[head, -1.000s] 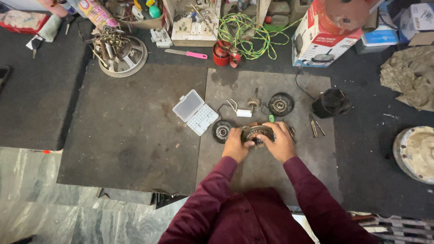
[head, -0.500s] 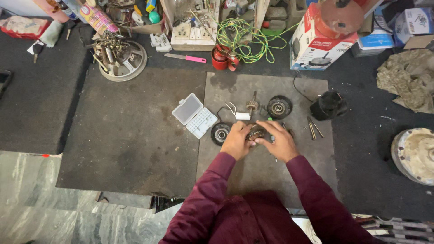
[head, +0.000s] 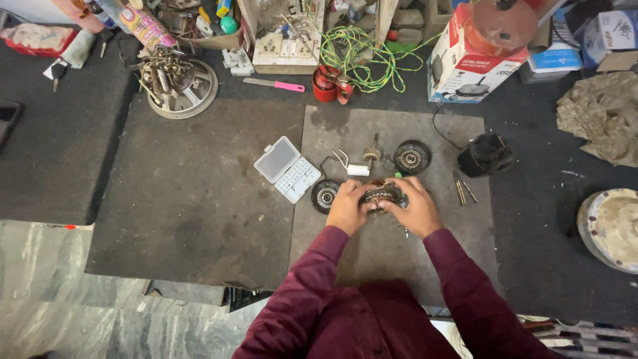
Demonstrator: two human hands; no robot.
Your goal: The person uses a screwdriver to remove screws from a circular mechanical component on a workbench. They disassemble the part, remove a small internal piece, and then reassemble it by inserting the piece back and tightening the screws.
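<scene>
A round dark motor stator (head: 383, 195) with copper windings rests on a grey mat (head: 399, 259) and both my hands grip it. My left hand (head: 347, 207) holds its left side, my right hand (head: 419, 209) its right side. Just left of my left hand lies a black round end cap (head: 323, 195). A second black end cap (head: 412, 157) and a rotor with a shaft (head: 372, 154) lie beyond the stator. A white capacitor with wires (head: 357, 169) sits between them.
An open white plastic bit case (head: 288, 169) lies to the left. A black motor housing (head: 485, 155) and two thin rods (head: 463, 188) sit to the right. Farther off are a pink-handled knife (head: 276, 84), green-yellow wire (head: 362, 46), a printed box (head: 465, 63) and a round metal plate (head: 178, 83).
My hands have kept their grip on the stator and turned it a little between them. The view has shifted slightly; nothing else on the mat has moved.
</scene>
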